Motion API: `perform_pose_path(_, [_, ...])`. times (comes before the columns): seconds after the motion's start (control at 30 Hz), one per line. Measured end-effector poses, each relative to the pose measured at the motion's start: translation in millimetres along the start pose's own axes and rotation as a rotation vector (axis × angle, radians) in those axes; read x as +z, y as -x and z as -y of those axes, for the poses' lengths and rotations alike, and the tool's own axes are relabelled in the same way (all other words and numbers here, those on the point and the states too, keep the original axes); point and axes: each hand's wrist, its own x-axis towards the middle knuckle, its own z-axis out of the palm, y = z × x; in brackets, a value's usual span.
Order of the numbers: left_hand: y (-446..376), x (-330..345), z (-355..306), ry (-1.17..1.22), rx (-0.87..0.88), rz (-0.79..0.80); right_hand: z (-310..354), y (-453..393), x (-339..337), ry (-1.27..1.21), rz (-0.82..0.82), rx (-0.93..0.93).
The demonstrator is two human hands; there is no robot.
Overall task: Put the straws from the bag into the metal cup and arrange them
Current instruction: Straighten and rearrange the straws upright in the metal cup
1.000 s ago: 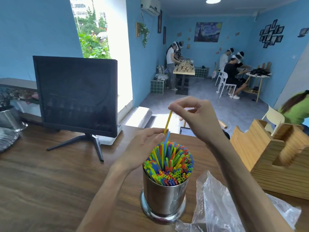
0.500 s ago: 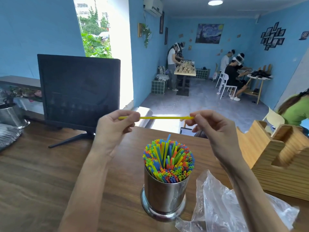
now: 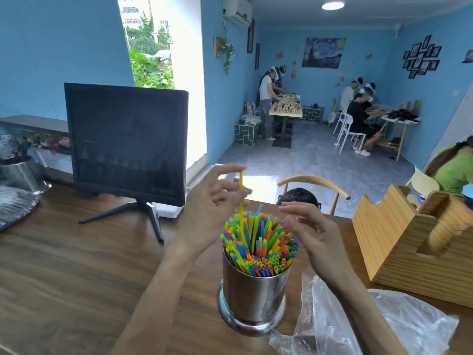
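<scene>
Above cup (image 3: 256, 295), yellow straw (image 3: 240, 190) now upright, seemingly left-held.

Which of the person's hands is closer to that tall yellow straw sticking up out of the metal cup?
The left hand: it sits right beside the tall yellow straw, fingers at it. The right hand hovers apart, on the far side of the shiny metal cup.

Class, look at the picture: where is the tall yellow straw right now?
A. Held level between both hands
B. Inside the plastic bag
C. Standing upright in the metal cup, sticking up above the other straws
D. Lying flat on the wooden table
C: the yellow straw stands upright with its lower end among the straws in the metal cup, beside the left hand.
</scene>
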Motion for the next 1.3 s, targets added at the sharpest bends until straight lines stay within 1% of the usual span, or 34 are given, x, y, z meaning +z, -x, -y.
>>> perform_pose_path(0.07, [5, 0, 15, -0.218, -0.05, 0.083, -6, 0, -5, -0.053, -0.012, 0.1])
perform_pose_path(0.13, [11, -1, 25, -0.396, -0.074, 0.164, -10, 1, -8, -0.128, 0.06, 0.228])
perform_pose_path(0.17, [13, -2, 28, -0.437, -0.082, 0.201, -12, 2, -8, -0.161, 0.116, 0.285])
perform_pose_path(0.23, [16, -4, 32, -0.402, -0.109, 0.234, -18, 4, -7, -0.186, 0.207, 0.37])
perform_pose_path(0.27, [16, -4, 33, -0.368, -0.116, 0.223, -20, 4, -6, -0.198, 0.213, 0.395])
perform_pose_path(0.4, [16, -5, 38, -0.296, -0.139, 0.17, -20, 4, -6, -0.307, 0.072, 0.475])
perform_pose_path(0.53, [19, -3, 46, -0.259, -0.151, 0.141, -19, 2, -8, -0.331, 0.033, 0.518])
perform_pose_path(0.67, [20, -1, 48, -0.253, -0.159, 0.124, -14, -2, -6, -0.279, 0.005, 0.533])
perform_pose_path(0.8, [21, 2, 48, -0.25, -0.159, 0.113, -7, -3, -5, -0.188, 0.061, 0.453])
perform_pose_path(0.93, [24, 3, 49, -0.242, -0.162, 0.098, -5, -5, -9, -0.137, 0.022, 0.423])
perform_pose_path(1.1, [26, 4, 45, -0.259, -0.154, 0.085, -5, -7, -10, 0.001, 0.014, 0.37])
perform_pose_path(1.2, [28, 3, 41, -0.257, -0.167, 0.091, 1, -5, -11, 0.014, -0.041, 0.341])
perform_pose_path(1.3, [28, 2, 36, -0.301, -0.127, 0.105, 13, -10, -18, 0.014, -0.168, 0.252])
